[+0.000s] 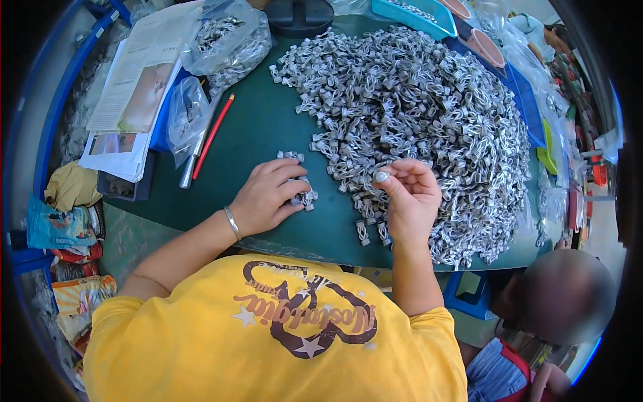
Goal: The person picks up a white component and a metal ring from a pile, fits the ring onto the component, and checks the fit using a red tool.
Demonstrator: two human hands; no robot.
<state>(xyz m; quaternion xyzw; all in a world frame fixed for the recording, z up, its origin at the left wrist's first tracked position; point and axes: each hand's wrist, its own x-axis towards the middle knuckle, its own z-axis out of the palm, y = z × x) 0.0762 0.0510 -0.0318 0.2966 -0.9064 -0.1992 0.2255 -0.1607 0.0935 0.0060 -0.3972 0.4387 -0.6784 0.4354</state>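
A large heap of small grey looped metal pieces (429, 120) covers the right half of the green table (261, 127). At the heap's near left edge, my right hand (414, 197) pinches one small silvery-grey piece (382, 177) between thumb and forefinger, a little above the heap. To the left, my left hand (266, 195) rests palm down on the table, its fingers curled round a small cluster of the same grey pieces (306, 199). Part of that cluster is hidden under the fingers. One more piece (291, 156) lies just beyond them.
Left of the heap lie a red pencil (214, 136), a metal-ended tool (188, 171), papers (127, 87) and a plastic bag of pieces (234, 50). A black container (300, 17) and a turquoise tray (418, 19) stand at the back. Another person (509, 368) is at the lower right.
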